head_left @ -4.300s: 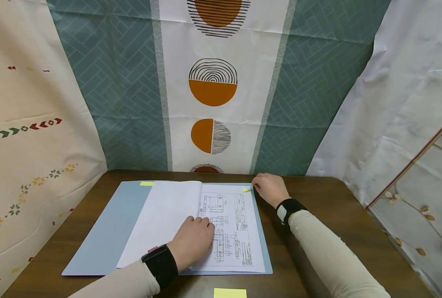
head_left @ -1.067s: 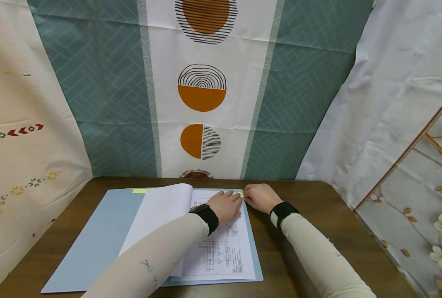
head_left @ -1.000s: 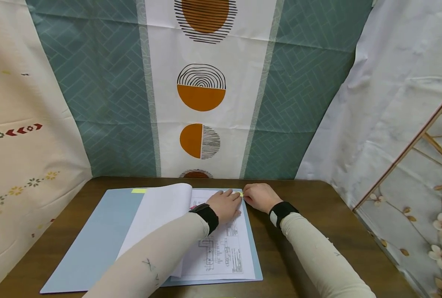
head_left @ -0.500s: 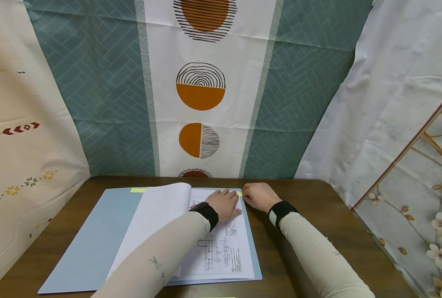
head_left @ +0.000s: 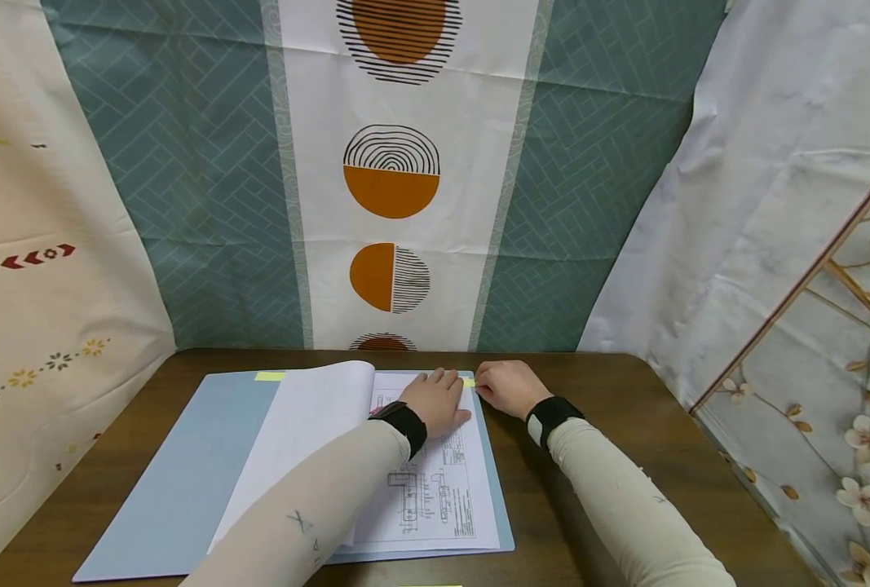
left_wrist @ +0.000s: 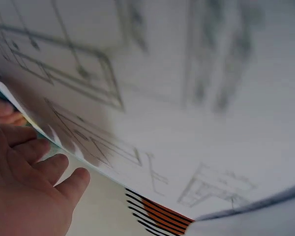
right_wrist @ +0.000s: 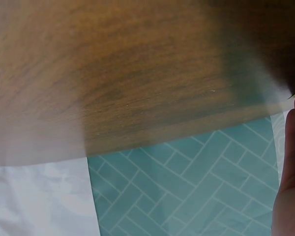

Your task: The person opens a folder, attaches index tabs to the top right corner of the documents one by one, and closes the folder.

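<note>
An open light blue folder (head_left: pixel 163 481) lies on the table, with a turned-back white page (head_left: pixel 295 440) at its middle. On its right side is a sheet of technical drawings (head_left: pixel 435 522). My left hand (head_left: pixel 435 401) rests on the top of that sheet, fingers extended and partly covering the drawings. A small yellow sticky note (head_left: pixel 468 381) sits at the sheet's top right corner. There my right hand (head_left: pixel 510 386) has curled fingers and pinches the note's outer end; the fingertips are mostly hidden. In the right wrist view, only part of the right hand (right_wrist: pixel 292 162) shows.
Another yellow sticky note (head_left: pixel 269 376) marks the top of the folder's left side. A sliver of a yellow pad (head_left: pixel 430 585) shows at the near edge. Behind the brown wooden table (head_left: pixel 596 456) hangs a patterned curtain (head_left: pixel 251 204).
Since the oldest frame, my left hand has moved from the sheet's middle up to its top, near the note. Over the last second it shifts slightly left; my right hand stays at the corner.
</note>
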`<action>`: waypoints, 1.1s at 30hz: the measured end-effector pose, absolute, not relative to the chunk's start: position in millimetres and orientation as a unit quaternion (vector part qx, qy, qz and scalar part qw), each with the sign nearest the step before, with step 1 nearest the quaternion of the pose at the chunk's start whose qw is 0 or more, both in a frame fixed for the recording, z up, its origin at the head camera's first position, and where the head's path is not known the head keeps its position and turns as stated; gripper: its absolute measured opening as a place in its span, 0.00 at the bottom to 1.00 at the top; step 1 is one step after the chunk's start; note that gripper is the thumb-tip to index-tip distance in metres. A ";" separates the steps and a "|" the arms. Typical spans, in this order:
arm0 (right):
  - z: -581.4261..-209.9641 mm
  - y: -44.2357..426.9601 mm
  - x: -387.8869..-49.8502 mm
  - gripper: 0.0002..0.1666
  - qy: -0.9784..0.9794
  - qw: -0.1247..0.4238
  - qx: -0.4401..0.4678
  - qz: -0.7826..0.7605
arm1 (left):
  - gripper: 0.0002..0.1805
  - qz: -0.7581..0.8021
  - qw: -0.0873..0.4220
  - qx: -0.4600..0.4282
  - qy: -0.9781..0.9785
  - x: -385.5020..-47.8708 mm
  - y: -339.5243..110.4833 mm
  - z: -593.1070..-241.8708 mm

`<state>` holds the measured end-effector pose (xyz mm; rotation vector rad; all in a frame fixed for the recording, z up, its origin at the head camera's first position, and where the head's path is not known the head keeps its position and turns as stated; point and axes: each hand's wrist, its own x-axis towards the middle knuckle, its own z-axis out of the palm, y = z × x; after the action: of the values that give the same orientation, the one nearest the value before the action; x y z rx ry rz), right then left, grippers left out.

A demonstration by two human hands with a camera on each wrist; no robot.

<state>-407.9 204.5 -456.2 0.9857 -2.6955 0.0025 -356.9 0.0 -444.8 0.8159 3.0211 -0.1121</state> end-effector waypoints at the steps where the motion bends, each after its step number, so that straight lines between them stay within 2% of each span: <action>1: -455.7 204.5 -407.7 0.03 -0.929 0.138 0.343 0.000 | 0.40 -0.037 0.004 0.270 0.962 -355.4 0.5 -445.5; 8: -454.6 204.8 -406.9 0.02 -0.928 0.138 0.345 -0.002 | 0.37 -0.062 0.004 0.329 0.942 -349.6 2.5 -446.3; 17: -456.5 204.5 -406.1 0.03 -0.930 0.134 0.342 0.007 | 0.44 -0.042 0.024 0.296 0.954 -362.6 -1.3 -452.1; 28: -457.8 203.8 -406.1 0.03 -0.936 0.125 0.328 0.014 | 0.43 -0.035 0.031 0.249 0.967 -360.7 -7.3 -439.6; 33: -459.4 205.4 -404.3 0.03 -0.935 0.135 0.329 0.018 | 0.42 -0.030 0.010 0.239 0.970 -359.4 -9.6 -445.3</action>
<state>-404.3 205.4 -459.4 0.9525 -2.7077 0.0516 -359.4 -9.6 -445.3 0.7475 3.0287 -0.0947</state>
